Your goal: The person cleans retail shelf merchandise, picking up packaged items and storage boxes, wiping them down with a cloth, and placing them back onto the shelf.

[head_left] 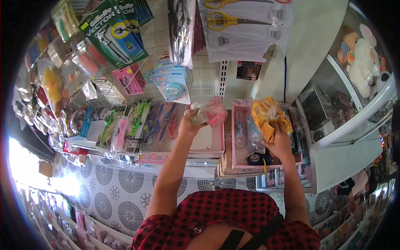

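Note:
My left hand is closed round a clear plastic packet with something pink inside, held over a pink-edged tray. In my right hand is a bunched orange-yellow bundle with clear plastic at its top; what kind of item it is I cannot make out. That hand is above a second pink box, which holds plastic-wrapped goods and a dark round item with a yellow cord. Wristwatches lie in the tray to the left of my left hand.
Hanging goods crowd the wall ahead: razor packs, yellow-handled scissors and a light-blue carded item. A glass cabinet with plush toys stands at the right. Behind me lies a patterned tile floor, with more shelves beyond.

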The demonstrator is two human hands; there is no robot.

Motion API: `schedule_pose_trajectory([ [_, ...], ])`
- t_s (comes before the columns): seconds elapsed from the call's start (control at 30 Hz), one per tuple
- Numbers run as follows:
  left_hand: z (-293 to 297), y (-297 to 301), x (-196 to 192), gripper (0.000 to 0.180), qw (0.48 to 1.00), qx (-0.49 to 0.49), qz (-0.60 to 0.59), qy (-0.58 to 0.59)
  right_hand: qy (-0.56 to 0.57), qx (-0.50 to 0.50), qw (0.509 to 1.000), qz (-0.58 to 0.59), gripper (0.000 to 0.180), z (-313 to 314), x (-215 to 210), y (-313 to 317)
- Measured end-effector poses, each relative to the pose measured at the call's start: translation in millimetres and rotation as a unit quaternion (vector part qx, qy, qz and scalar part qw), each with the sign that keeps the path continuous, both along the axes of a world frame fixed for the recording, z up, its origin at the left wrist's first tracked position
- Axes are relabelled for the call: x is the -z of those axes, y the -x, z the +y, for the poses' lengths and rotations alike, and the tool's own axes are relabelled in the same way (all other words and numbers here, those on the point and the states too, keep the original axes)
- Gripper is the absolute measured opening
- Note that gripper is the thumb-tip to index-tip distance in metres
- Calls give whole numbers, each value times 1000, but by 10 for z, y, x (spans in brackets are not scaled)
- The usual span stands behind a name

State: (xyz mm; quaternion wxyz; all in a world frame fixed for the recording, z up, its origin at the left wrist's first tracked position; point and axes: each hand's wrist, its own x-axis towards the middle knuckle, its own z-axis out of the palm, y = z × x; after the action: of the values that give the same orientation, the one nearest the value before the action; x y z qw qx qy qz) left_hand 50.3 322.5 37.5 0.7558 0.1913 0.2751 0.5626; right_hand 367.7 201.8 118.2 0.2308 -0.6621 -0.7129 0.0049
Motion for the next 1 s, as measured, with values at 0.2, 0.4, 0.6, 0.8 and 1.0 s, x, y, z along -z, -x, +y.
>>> schedule_pose_trajectory([
  [0.2,-548,74,-78,43,974,10,-224,-1,-104,-2,978,180,48,-28,-64,-150],
  [0.4,-1023,223,-322,44,959,-19,-280,36,-186,-87,929,309,41,-289,-764,536],
  [0.6,-1231,216,-649,48,948,-16,-315,30,-40,-262,865,427,58,-7,-463,1512],
  [0.8,-1433,570,-601,45,947,-53,-313,41,40,-288,834,470,64,-18,-327,2129],
  [1.0,-1672,776,-238,37,949,-99,-297,33,138,-265,816,494,52,-135,-403,2398],
])
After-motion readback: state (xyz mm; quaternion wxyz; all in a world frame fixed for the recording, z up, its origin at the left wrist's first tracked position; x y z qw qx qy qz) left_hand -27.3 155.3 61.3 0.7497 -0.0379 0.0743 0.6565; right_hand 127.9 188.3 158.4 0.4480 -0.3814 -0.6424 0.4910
